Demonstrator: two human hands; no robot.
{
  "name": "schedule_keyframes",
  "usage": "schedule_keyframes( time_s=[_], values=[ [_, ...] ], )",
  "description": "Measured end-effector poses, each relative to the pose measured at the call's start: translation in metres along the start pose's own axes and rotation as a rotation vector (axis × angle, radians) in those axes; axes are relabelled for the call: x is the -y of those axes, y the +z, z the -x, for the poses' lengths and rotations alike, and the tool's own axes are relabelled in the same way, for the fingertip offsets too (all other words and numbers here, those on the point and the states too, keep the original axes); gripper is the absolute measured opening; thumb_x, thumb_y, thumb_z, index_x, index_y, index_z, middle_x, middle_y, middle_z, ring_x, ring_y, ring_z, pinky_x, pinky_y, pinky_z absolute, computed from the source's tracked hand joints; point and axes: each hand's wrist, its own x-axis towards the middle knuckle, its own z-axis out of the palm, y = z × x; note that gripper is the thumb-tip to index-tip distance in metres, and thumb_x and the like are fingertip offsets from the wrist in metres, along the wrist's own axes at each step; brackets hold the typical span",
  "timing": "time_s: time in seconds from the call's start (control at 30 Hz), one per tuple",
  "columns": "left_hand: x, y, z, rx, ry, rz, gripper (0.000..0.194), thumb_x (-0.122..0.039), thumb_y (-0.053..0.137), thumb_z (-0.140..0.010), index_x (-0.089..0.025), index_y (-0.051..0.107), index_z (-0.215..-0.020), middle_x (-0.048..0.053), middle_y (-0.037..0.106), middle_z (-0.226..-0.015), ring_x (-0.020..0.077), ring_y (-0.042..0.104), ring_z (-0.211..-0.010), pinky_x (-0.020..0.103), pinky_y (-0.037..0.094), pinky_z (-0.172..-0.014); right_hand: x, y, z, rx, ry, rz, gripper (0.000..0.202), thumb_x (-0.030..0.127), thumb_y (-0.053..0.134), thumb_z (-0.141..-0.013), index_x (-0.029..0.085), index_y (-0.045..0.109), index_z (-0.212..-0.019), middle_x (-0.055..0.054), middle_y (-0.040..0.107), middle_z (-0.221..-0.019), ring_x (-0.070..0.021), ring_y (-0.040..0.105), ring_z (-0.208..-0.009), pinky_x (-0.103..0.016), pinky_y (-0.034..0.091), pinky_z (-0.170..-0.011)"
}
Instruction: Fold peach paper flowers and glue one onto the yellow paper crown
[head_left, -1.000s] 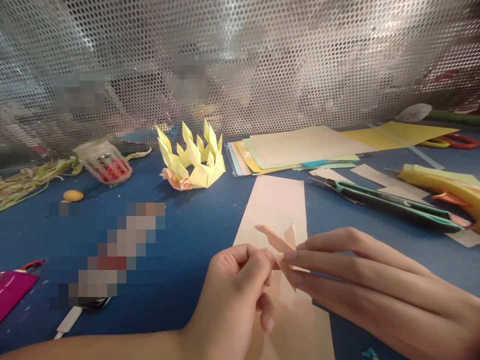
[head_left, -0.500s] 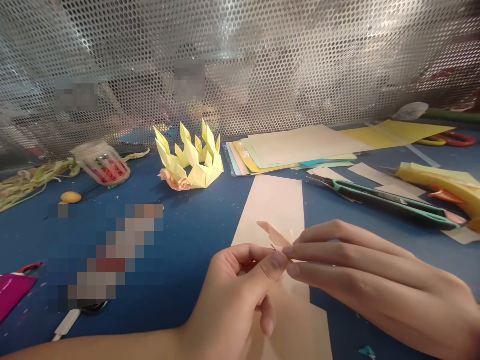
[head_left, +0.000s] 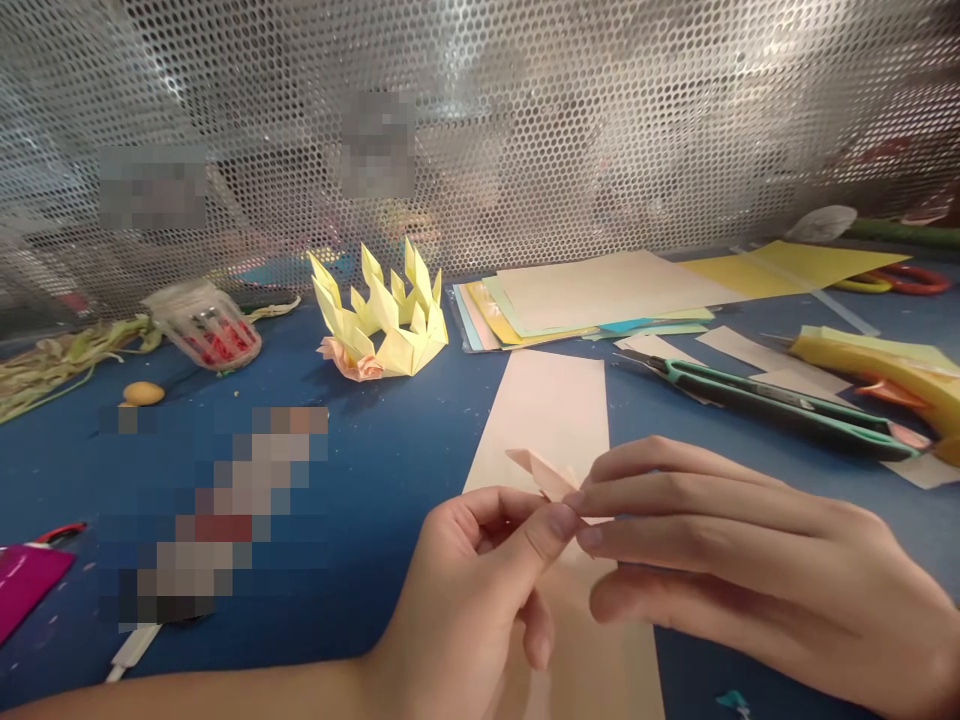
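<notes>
A small folded piece of pale pink paper [head_left: 544, 474] is pinched between the thumb and forefinger of my left hand [head_left: 480, 580]. My right hand [head_left: 750, 550] comes in from the right, its fingertips touching the same piece beside the left thumb. The right thumb sits apart, lower down, and the other right fingers are stretched out. Both hands are above a long pale paper strip [head_left: 551, 400] lying on the blue table [head_left: 360, 470]. Part of the folded piece is hidden behind the fingertips.
Behind stand a yellow paper crown [head_left: 397, 350] and a jar [head_left: 206, 325]. Stacked coloured sheets [head_left: 585, 290] lie at the back. Green-handled scissors [head_left: 772, 400] and a yellow tool [head_left: 885, 365] are on the right. A perforated metal screen [head_left: 480, 130] closes the back.
My right thumb has dropped away from the other fingers and now shows below them. The folded piece has tilted slightly to the left. My left hand has hardly moved.
</notes>
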Motion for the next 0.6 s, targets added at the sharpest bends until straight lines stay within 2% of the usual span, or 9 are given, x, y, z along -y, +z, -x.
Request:
schedule_keyframes(
  time_s=[0.1,0.23,0.33,0.5,0.6],
  values=[
    [0.002,0.0,-0.001,-0.03,0.019,0.022,0.041,-0.047,0.102,-0.074,-0.016,0.077,-0.08,-0.006,0.063,-0.068,0.0014,0.047,-0.041,0.02,0.023,-0.044,0.004,0.008,-0.002,-0.064,0.075,-0.029,0.008,0.022,0.075,-0.102,0.026,0.08,-0.107,-0.001,0.086,-0.093,-0.0195,0.084,-0.086,-0.028,0.072,-0.083],
    [0.004,-0.001,-0.002,-0.01,0.074,0.029,0.038,-0.047,0.101,-0.075,-0.015,0.081,-0.08,-0.004,0.065,-0.067,0.0018,0.049,-0.044,0.02,0.028,-0.048,0.013,0.021,0.004,-0.206,0.293,-0.014,0.006,0.03,0.074,-0.104,0.031,0.079,-0.101,0.006,0.084,-0.087,-0.0114,0.08,-0.072,-0.013,0.066,-0.071],
    [0.004,0.0,-0.003,-0.009,0.092,0.012,0.037,-0.048,0.1,-0.076,-0.016,0.082,-0.079,-0.004,0.062,-0.061,0.0023,0.049,-0.045,0.02,0.027,-0.049,0.017,0.026,0.012,-0.234,0.464,-0.017,0.005,0.039,0.081,-0.098,0.036,0.078,-0.095,0.011,0.081,-0.078,-0.0093,0.076,-0.06,-0.01,0.062,-0.062],
    [0.001,0.003,-0.001,-0.051,0.06,0.013,0.036,-0.044,0.103,-0.073,-0.016,0.08,-0.076,-0.007,0.057,-0.055,0.002,0.047,-0.043,0.02,0.028,-0.049,0.014,0.025,0.017,-0.173,0.698,-0.236,0.016,0.046,0.087,-0.09,0.03,0.081,-0.091,0.003,0.083,-0.081,-0.0166,0.082,-0.072,-0.016,0.066,-0.069],
    [0.004,0.001,-0.003,-0.036,0.078,0.027,0.04,-0.048,0.102,-0.073,-0.016,0.079,-0.077,-0.008,0.057,-0.056,0.0013,0.046,-0.04,0.02,0.024,-0.045,0.013,0.026,0.011,-0.223,0.764,-0.364,0.023,0.048,0.09,-0.085,0.027,0.08,-0.086,0.0,0.083,-0.077,-0.0179,0.082,-0.071,-0.017,0.067,-0.068]
  ],
)
